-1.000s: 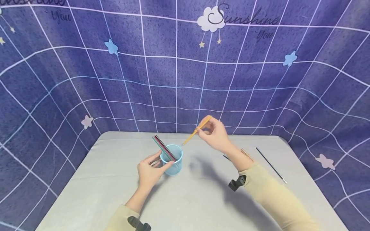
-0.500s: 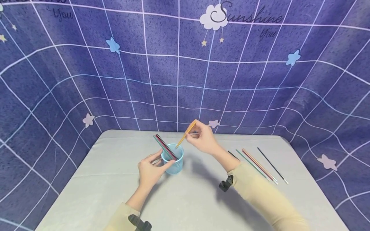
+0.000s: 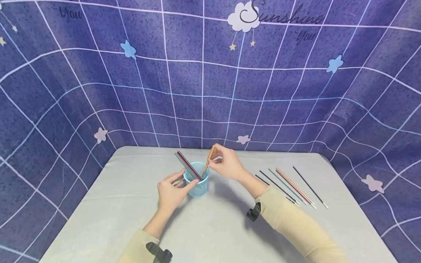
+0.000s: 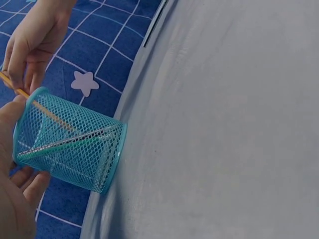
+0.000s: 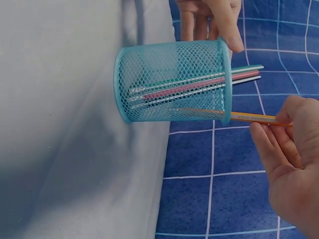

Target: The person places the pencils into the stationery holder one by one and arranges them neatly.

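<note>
In the head view my left hand (image 3: 171, 191) grips a light blue mesh pen cup (image 3: 198, 190) near its rim, thumb on the near side and fingers round the left. The cup stands upright on the table. Several thin pencils (image 3: 187, 164), green, reddish and dark, lean inside it toward the back left. Above the rim's right side, my right hand (image 3: 227, 162) pinches an orange pencil (image 5: 246, 117) between thumb and fingers. Its lower end is inside the cup, showing through the mesh in both wrist views.
On the right of the grey-white table (image 3: 98, 219) lie several loose pencils (image 3: 295, 187) side by side. One dark pencil (image 3: 310, 187) lies a little apart, farther right. A blue gridded cloth (image 3: 184, 80) with stars hangs behind and at the sides.
My right hand has moved left and down, bringing the orange pencil from beside the cup into its mouth and more upright. The left hand keeps its hold on the cup.
</note>
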### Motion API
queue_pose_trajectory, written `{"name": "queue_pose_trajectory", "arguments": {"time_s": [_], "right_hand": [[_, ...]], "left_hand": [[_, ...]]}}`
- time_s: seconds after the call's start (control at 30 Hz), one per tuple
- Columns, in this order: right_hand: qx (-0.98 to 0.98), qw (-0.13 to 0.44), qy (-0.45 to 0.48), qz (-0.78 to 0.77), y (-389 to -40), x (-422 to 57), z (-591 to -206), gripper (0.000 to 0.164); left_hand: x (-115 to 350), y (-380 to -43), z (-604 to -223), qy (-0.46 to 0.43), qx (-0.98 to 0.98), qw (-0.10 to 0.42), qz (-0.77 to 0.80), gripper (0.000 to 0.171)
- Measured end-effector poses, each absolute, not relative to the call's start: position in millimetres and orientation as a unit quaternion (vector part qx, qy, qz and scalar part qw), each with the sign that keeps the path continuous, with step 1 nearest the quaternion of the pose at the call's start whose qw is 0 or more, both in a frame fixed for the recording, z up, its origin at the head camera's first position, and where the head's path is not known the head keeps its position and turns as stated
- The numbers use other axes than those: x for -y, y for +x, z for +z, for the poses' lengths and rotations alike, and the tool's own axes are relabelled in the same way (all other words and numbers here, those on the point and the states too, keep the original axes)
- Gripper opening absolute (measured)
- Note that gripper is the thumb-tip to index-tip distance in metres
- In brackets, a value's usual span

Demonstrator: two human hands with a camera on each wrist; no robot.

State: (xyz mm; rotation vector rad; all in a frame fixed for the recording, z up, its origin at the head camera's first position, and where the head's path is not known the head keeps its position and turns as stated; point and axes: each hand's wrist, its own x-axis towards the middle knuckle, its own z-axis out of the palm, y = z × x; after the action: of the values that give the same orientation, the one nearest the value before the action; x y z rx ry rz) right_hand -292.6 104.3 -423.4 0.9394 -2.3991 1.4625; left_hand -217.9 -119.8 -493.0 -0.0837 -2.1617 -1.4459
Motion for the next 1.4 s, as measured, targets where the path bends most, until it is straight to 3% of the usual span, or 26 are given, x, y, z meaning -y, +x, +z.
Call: {"name": "queue_pose_trajectory", "arguments": {"time_s": [0.73, 1.4], "right_hand": [[0.881, 0.108, 0.359, 0.289, -300, -64, -410, 0.008], [0.916, 0.074, 0.338, 0.205, -308, -31, -401, 0.005]], "left_hand": [[123, -221, -495, -0.036, 0.796, 0.257, -0.548, 0.062], [122, -220, -497, -0.027, 0.789, 0.260, -0.556, 0.062]]}}
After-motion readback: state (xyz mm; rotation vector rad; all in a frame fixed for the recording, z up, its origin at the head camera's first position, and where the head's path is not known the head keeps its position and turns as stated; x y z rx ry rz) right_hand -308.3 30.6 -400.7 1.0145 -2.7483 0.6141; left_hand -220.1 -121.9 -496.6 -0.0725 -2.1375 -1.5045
